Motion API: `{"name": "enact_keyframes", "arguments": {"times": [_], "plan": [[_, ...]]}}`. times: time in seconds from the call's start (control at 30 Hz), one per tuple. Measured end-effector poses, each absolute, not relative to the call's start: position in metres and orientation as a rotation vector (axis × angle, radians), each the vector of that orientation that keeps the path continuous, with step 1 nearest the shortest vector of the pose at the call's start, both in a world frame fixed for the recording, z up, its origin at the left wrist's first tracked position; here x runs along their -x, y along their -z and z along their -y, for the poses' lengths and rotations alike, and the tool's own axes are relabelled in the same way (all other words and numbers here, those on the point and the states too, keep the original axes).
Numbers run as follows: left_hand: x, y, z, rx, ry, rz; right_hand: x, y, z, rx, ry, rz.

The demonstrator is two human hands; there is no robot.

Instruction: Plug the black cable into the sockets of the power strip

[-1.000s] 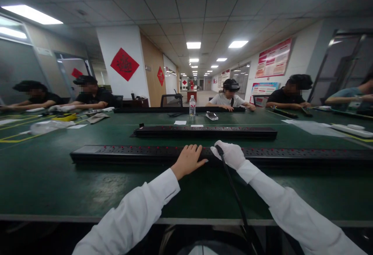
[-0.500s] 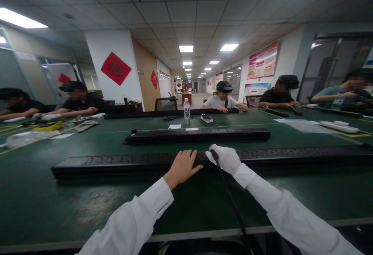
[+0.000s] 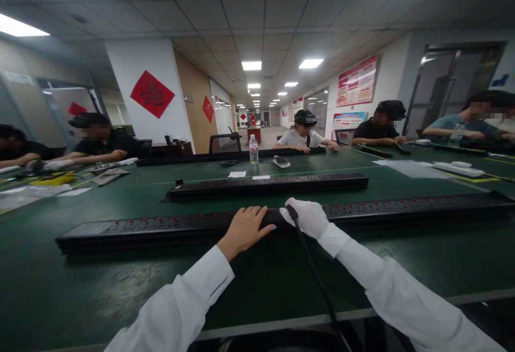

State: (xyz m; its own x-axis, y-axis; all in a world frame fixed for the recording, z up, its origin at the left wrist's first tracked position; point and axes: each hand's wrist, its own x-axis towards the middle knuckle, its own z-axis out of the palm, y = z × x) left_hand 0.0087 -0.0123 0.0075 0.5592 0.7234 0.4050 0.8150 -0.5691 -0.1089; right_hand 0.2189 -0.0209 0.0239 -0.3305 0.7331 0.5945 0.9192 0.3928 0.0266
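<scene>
A long black power strip point(image 3: 161, 231) with a row of sockets and red dots lies across the green table in front of me. Bare, with its fingers stretched out, my left hand point(image 3: 245, 228) rests on the strip near its middle. My right hand point(image 3: 308, 217), in a white glove, is closed around a black plug point(image 3: 292, 212) at the strip, just right of the left hand. From the plug a black cord point(image 3: 317, 277) runs down over the table's near edge. The glove hides the plug's face, so I cannot tell whether it sits in a socket.
Behind it lies a shorter black power strip point(image 3: 265, 184), and a third black bar point(image 3: 193, 159) farther back. A water bottle point(image 3: 253, 151), a white device with a dark screen point(image 3: 281, 162) and paper slips point(image 3: 237, 174) stand beyond. Several people sit around the table point(image 3: 132, 287).
The view has turned slightly, so the strips appear shifted left and a little tilted. Both hands keep their places on the long strip, and the plug stays in my right hand.
</scene>
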Motion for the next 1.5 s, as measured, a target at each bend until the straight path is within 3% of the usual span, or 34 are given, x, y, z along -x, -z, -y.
{"name": "enact_keyframes", "arguments": {"times": [0.67, 1.5], "plan": [[0.021, -0.015, 0.0, 2.604, 0.581, 1.197, -0.218, -0.023, 0.021, 1.427, 0.447, 2.143], [0.019, -0.01, -0.013, 2.647, 0.604, 1.6, -0.217, -0.02, 0.02, 1.486, 0.497, 2.111]]}}
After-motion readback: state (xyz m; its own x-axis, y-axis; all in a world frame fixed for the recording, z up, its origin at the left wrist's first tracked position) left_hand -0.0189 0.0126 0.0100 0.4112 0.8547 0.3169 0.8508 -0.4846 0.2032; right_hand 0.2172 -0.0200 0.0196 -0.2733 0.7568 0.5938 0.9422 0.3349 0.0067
